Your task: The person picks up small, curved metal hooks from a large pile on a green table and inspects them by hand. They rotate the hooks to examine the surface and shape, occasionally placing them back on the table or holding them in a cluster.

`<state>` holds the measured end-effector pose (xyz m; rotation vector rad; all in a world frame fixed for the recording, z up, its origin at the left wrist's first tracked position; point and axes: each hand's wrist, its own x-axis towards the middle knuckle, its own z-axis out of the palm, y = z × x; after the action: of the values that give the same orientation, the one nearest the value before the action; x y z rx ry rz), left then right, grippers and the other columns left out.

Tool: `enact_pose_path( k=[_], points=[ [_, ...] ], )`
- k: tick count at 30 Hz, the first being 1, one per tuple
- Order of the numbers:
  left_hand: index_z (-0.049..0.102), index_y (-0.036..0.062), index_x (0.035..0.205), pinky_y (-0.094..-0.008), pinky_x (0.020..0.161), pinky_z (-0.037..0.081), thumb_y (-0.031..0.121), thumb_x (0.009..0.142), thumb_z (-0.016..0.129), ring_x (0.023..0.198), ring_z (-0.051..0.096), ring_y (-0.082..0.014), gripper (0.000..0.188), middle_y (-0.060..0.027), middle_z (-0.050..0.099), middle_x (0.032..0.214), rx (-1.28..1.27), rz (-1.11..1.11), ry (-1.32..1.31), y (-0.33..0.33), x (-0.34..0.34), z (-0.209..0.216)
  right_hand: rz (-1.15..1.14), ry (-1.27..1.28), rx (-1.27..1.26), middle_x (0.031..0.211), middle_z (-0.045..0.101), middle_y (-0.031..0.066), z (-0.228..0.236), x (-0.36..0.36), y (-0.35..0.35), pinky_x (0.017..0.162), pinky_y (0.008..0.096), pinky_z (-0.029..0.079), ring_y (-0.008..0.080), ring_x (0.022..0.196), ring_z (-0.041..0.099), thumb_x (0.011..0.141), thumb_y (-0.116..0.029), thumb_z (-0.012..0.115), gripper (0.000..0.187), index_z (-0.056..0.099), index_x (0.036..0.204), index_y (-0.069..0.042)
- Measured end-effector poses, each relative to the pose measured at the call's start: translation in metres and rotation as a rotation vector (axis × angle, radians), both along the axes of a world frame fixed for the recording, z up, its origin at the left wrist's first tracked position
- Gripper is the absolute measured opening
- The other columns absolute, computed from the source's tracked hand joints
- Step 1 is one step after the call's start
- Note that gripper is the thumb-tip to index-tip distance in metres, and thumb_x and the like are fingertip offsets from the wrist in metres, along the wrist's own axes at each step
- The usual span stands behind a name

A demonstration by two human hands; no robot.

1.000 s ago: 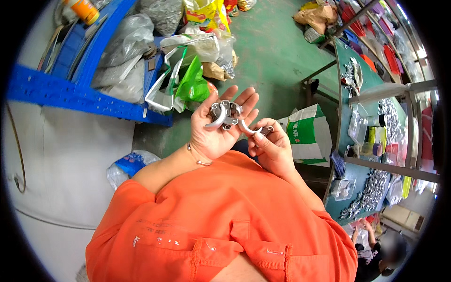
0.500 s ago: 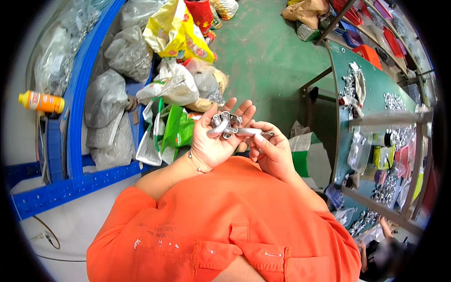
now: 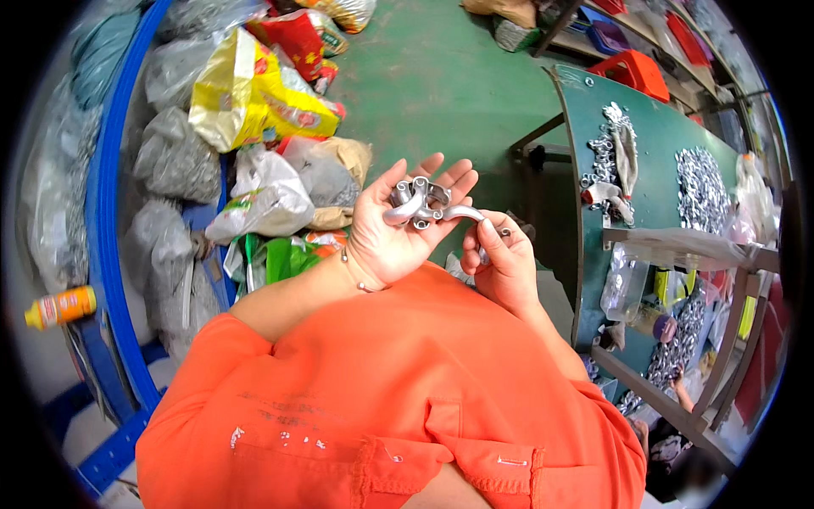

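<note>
Palm up, my left hand has its fingers spread and bears a small cluster of silver metal shackles, bent pieces with round eyes at their ends. They overlap, so I cannot tell how each one lies. To the right, my right hand is closed, thumb and fingers pinching a curved silver shackle. Its left end reaches over to the cluster and seems to touch it. A small round metal end shows by the right fingers; the rest of it is hidden.
Plastic bags and a yellow sack fill the left side beside a blue rack frame. A yellow-orange bottle stands out there. On the right, a green table carries heaps of small metal parts. Another person is at lower right.
My view has shifted, so the bags and bottle sit farther left and the bottle lower. The right hand has moved slightly right and down, drawing its shackle away from the left palm.
</note>
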<state>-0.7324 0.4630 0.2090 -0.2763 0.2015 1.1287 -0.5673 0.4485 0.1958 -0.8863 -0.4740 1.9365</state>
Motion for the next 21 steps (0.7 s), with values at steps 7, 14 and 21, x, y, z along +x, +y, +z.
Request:
enact_pose_path(
  k=[7, 14, 21],
  points=[
    [0.047, 0.0048, 0.114, -0.0447, 0.102, 0.027, 0.027, 0.088, 0.045, 0.125, 0.033, -0.029, 0.035, -0.0171, 0.04, 0.129, -0.022, -0.134, -0.027, 0.1, -0.022, -0.005, -0.108, -0.076, -0.017, 0.07, 0.055, 0.009, -0.006, -0.021, 0.077, 0.046, 0.023, 0.04, 0.0122, 0.052, 0.049, 0.085, -0.011, 0.057, 0.014, 0.052, 0.091, 0.0],
    [0.048, 0.005, 0.115, -0.0457, 0.102, 0.027, 0.029, 0.088, 0.045, 0.125, 0.032, -0.03, 0.036, -0.0169, 0.041, 0.129, 0.019, -0.163, 0.038, 0.203, -0.093, -0.01, -0.083, -0.173, 0.088, 0.071, 0.055, 0.006, -0.009, -0.092, 0.188, 0.046, 0.0205, 0.038, 0.0099, 0.053, 0.048, 0.082, -0.006, 0.059, 0.014, 0.052, 0.093, -0.001],
    [0.048, 0.0072, 0.116, -0.0455, 0.101, 0.029, 0.033, 0.088, 0.042, 0.124, 0.033, -0.0309, 0.039, -0.0173, 0.04, 0.13, 0.029, -0.174, 0.05, 0.27, -0.153, -0.003, 0.029, -0.317, 0.196, 0.071, 0.052, -0.0014, 0.005, -0.148, 0.27, 0.05, 0.0166, 0.035, 0.0038, 0.058, 0.044, 0.08, -0.001, 0.061, 0.016, 0.055, 0.095, 0.0]
  ],
)
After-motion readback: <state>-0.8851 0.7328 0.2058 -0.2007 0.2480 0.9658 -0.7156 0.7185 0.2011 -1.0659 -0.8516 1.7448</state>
